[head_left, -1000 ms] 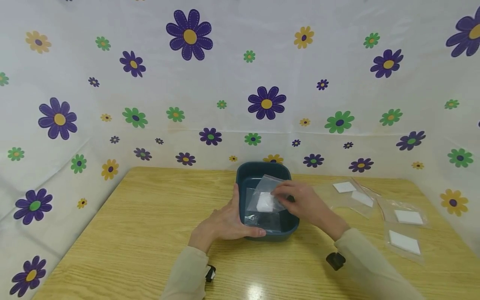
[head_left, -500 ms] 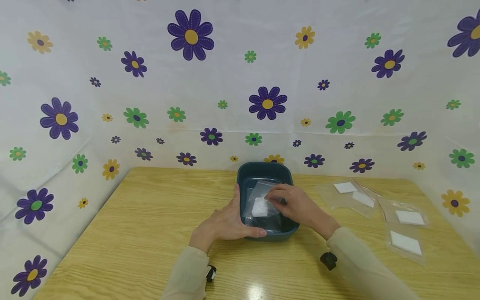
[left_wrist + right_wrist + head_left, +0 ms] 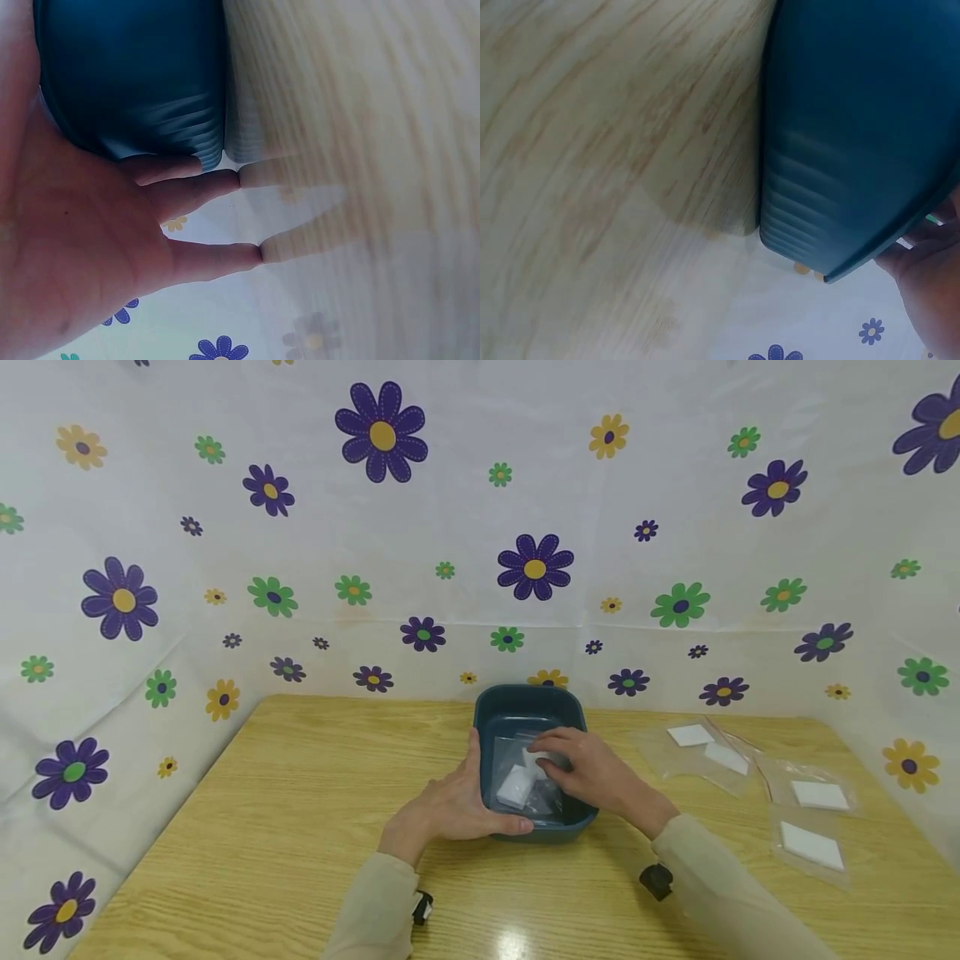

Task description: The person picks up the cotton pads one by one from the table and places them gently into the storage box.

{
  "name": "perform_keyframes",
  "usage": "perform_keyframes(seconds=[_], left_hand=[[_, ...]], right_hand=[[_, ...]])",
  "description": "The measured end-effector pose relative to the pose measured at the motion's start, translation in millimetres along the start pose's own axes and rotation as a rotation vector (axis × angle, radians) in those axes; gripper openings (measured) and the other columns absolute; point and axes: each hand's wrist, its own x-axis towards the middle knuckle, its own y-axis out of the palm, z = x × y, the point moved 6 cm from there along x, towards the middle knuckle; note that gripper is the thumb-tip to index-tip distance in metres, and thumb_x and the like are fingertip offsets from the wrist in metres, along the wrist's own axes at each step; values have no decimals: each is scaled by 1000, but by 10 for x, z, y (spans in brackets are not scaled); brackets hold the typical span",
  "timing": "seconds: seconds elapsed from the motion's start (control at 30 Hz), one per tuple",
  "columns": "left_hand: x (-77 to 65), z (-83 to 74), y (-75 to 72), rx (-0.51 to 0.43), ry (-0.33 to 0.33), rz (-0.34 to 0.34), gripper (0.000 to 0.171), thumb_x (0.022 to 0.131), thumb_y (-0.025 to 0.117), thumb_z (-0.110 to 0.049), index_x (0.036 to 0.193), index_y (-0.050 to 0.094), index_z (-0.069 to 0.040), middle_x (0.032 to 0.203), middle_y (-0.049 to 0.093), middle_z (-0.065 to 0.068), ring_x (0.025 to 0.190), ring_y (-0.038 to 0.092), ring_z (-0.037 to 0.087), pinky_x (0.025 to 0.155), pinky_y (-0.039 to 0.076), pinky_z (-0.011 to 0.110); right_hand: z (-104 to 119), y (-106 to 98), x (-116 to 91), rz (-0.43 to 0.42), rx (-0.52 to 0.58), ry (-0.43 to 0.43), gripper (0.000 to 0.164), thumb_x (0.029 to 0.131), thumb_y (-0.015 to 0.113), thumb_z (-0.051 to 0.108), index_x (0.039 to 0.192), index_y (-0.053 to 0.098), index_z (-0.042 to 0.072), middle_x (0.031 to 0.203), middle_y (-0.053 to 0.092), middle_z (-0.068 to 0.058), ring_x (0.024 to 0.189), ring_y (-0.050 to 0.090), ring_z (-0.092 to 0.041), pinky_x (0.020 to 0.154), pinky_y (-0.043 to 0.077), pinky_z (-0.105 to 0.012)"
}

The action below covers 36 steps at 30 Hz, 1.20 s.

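A dark teal plastic tub [image 3: 531, 693] stands on the table near its back edge. Inside lie clear zip bags with white pieces; one flat white piece in a bag [image 3: 515, 787] rests toward the left. My right hand [image 3: 588, 768] reaches over the tub's right side, its thumb and forefinger slightly apart above the bags, close to another white piece. At the tub's near left corner is my left hand [image 3: 442, 806], fingers along the outer left wall and thumb along the front rim. The left wrist view shows its straight fingers [image 3: 217, 259] beside the tub wall.
On the right of the wooden table [image 3: 322, 793] lie several more clear bags with white pieces, among them a bag near the front [image 3: 812, 846] and another behind it [image 3: 821, 795]. A flower-printed cloth [image 3: 465, 527] hangs behind and at both sides.
My right hand has lowered into the tub and moved slightly left; the bag it pinched has slipped from its fingers and lies lower left in the tub. The left hand stays put.
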Motion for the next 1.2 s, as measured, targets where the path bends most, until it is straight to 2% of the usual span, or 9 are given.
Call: perform_keyframes(seconds=[0.13, 0.3, 0.5, 0.73, 0.87, 1.2], left_hand=[[5, 1, 2, 2, 3, -1, 147, 70, 77, -77, 161, -25, -23, 172, 19, 13, 150, 36, 43, 118, 28, 70], [1, -5, 1, 11, 11, -4, 147, 70, 76, -77, 161, -25, -22, 172, 19, 13, 150, 37, 44, 118, 29, 70], [3, -10, 2, 9, 13, -11, 147, 70, 77, -77, 162, -23, -21, 172, 17, 12, 150, 36, 44, 118, 27, 72], [9, 1, 11, -8, 9, -15, 148, 69, 78, -77, 161, -24, -23, 172, 18, 12, 150, 37, 43, 119, 25, 72], [1, 5, 10, -9, 1, -13, 148, 69, 78, -78, 161, -25, -24, 172, 19, 12, 150, 37, 44, 119, 24, 71], [-3, 5, 11, -21, 9, -17, 148, 67, 78, -78, 162, -23, -25, 173, 17, 10, 150, 37, 43, 119, 25, 71]], right_hand=[[-7, -38, -14, -39, -32, 19, 29, 91, 77, 13, 119, 75, 7, 122, 73, -13, 113, 70, -29, 96, 59, -46], [-13, -123, -57, -92, -110, 44, 48, 90, 79, 29, 134, 68, 13, 140, 63, -19, 126, 63, -39, 102, 54, -57], [-101, -214, -102, -43, -230, 187, 69, 88, 75, 48, 147, 57, 18, 156, 49, -20, 143, 44, -49, 110, 40, -70], [-190, -327, -178, 16, -381, 326, 79, 87, 68, 63, 152, 51, 21, 160, 43, -21, 147, 36, -53, 110, 34, -76], [-237, -384, -238, 8, -421, 357, 78, 87, 67, 64, 151, 52, 21, 159, 44, -22, 146, 35, -55, 108, 35, -77], [-427, -548, -447, -24, -412, 421, 75, 89, 69, 57, 150, 52, 18, 158, 43, -25, 145, 34, -58, 105, 36, -78]])
